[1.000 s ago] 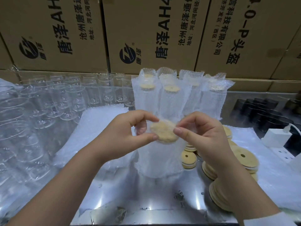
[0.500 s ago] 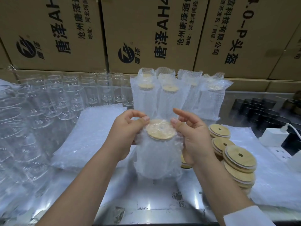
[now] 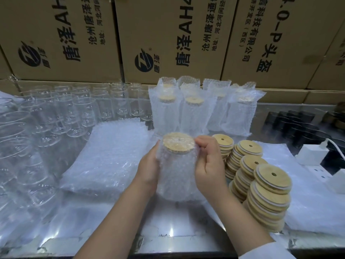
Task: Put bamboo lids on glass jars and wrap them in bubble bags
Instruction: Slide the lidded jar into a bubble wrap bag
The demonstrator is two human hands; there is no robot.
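Observation:
A glass jar wrapped in a bubble bag (image 3: 176,176) is held above the metal table (image 3: 104,228), its bamboo lid (image 3: 178,142) showing through the folded bag top. My left hand (image 3: 148,168) grips the wrapped jar's left side. My right hand (image 3: 210,163) holds its right side, fingertips curled on the bag at the lid's edge. Several wrapped jars (image 3: 192,111) stand behind. Stacks of bamboo lids (image 3: 261,186) lie to the right. Bare glass jars (image 3: 61,113) fill the left and back.
A flat pile of bubble bags (image 3: 104,157) lies left of the hands. Cardboard boxes (image 3: 168,38) wall off the back. Black lids (image 3: 291,124) and a white charger with cable (image 3: 313,156) sit at the right on bubble sheet.
The bag top has been folded down over the lid. Both hands slid from pinching the bag opening to gripping the jar's sides, and the jar tilted slightly.

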